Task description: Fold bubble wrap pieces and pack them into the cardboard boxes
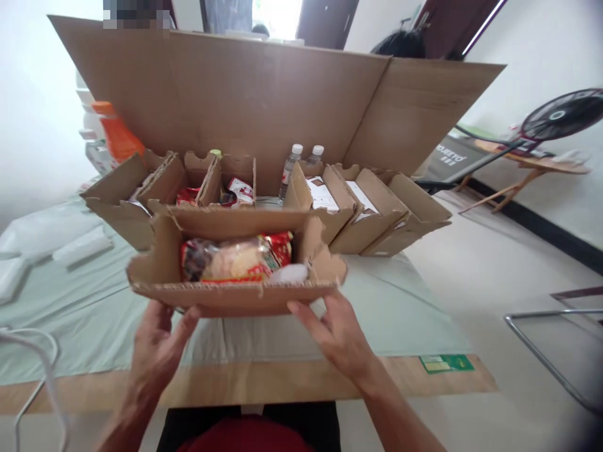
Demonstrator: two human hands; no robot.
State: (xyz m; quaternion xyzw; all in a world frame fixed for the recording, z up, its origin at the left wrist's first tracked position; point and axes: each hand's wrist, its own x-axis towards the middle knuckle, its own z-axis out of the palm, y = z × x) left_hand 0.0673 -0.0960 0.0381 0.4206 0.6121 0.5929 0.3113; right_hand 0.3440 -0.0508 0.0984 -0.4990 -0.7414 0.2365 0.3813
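An open cardboard box [235, 299] is held above the cloth-covered table, its long side facing me. My left hand [162, 345] grips its lower left end, and my right hand [330, 329] grips its lower right end; fingers of both are partly hidden beneath it. Inside lies a clear and red food packet [235, 258], with a small white object [289, 274] at its right. Behind, a row of cardboard boxes stands on the table, some with red packets [188, 196] and others with white papers [322, 193].
A tall cardboard panel [235, 94] stands behind the boxes. An orange bottle [117, 135] is at the back left, and a clear bottle [290, 169] is mid-row. White plastic bags [51, 232] and a white cable [47, 364] lie left. A green card [446, 363] is near the right front edge.
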